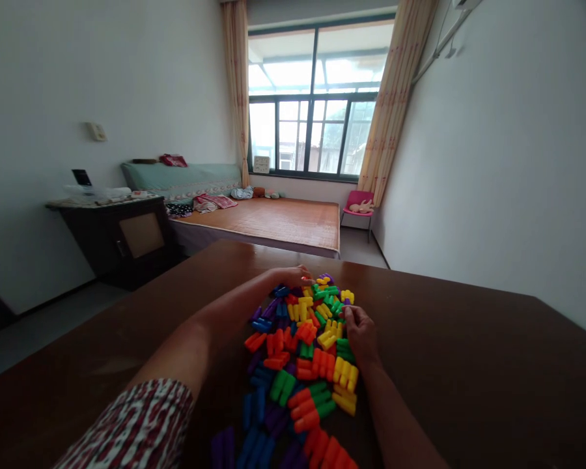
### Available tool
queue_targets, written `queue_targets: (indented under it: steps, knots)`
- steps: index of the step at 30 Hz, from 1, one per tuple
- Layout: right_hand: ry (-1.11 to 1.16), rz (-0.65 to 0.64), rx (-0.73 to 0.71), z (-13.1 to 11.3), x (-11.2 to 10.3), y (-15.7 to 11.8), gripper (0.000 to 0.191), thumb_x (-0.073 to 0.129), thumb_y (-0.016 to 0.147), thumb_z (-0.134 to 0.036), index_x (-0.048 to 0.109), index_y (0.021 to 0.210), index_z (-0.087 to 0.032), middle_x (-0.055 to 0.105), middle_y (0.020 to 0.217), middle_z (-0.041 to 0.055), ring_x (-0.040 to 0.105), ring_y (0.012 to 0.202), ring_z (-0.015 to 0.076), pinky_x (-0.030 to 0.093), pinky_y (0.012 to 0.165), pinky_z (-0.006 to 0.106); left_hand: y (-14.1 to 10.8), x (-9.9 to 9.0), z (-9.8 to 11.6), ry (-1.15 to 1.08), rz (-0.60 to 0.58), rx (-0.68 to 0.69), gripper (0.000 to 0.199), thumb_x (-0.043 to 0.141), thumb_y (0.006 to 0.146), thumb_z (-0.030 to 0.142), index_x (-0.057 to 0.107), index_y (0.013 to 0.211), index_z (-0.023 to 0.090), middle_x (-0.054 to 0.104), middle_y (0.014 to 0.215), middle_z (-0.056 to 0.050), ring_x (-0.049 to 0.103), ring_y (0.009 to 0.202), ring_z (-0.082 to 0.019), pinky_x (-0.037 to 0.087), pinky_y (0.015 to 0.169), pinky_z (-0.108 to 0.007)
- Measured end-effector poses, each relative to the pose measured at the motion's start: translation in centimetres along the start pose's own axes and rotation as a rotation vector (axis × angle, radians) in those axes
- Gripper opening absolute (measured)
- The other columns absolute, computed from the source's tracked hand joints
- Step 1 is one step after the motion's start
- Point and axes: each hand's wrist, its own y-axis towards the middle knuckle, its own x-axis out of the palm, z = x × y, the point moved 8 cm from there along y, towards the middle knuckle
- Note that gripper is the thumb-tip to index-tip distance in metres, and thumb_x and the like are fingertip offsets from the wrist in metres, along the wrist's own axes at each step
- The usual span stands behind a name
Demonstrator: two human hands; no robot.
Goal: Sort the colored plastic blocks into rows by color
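Strewn across brown table (449, 352) between forearms (400, 417), presumably for easy reach: plastic connector blocks (323, 365), with left hand (293, 276) at far end, right hand (362, 331) alongside; cannot tell either grip.

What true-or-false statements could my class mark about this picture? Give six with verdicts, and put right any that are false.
1. Plastic blocks in several colours lie on the brown table. True.
2. The left hand is at the near end of the blocks. False: it is at the far end.
3. The right hand is at the right edge of the blocks. True.
4. The left sleeve is plain. False: it is patterned in dark red and white.
5. A soft toy rests on the pink chair. True.
6. The curtains cover the window. False: they hang at its sides.
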Motion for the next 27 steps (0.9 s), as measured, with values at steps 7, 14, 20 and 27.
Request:
queue_targets:
  steps: [7, 14, 20, 27]
  knots:
    - [0.003, 0.013, 0.004, 0.0, -0.1, 0.1, 0.045, 0.046, 0.081, -0.054, 0.069, 0.092, -0.017, 0.073, 0.084, 0.0083, 0.065, 0.068, 0.0206, 0.048, 0.062, 0.029, -7.5, -1.2, 5.7, -0.267, -0.299, 0.231, 0.052, 0.058, 0.081, 0.06, 0.073, 0.106, 0.017, 0.068, 0.116, -0.008, 0.058, 0.11, -0.023, 0.043, 0.096, -0.026]
    - [0.023, 0.026, 0.001, 0.3, -0.2, 0.2, 0.047, 0.047, 0.08, -0.057, 0.068, 0.092, -0.017, 0.073, 0.085, 0.0091, 0.063, 0.064, 0.0195, 0.046, 0.06, 0.029, -9.9, -5.7, -3.2, -0.313, 0.219, -0.218, 0.067, 0.048, 0.079, 0.071, 0.07, 0.11, 0.016, 0.069, 0.116, -0.008, 0.057, 0.111, -0.026, 0.042, 0.098, -0.03]
    - [0.014, 0.019, 0.012, 0.3, -0.3, 0.2, 0.047, 0.047, 0.08, -0.057, 0.069, 0.093, -0.017, 0.073, 0.085, 0.0084, 0.061, 0.062, 0.0187, 0.046, 0.061, 0.029, -10.9, -1.2, -3.7, -0.432, 0.226, -0.254, 0.077, 0.04, 0.079, 0.077, 0.069, 0.108, 0.013, 0.069, 0.113, -0.012, 0.059, 0.108, -0.026, 0.044, 0.098, -0.035]
    - [0.056, 0.023, 0.009, 0.6, -0.2, 0.5, 0.051, 0.047, 0.08, -0.059, 0.068, 0.094, -0.015, 0.073, 0.084, 0.0099, 0.062, 0.063, 0.019, 0.047, 0.061, 0.029, -14.3, -2.0, 5.2, -0.434, 0.177, -0.064, 0.062, 0.036, 0.09, 0.063, 0.067, 0.116, 0.016, 0.066, 0.12, -0.011, 0.058, 0.113, -0.026, 0.043, 0.102, -0.039]
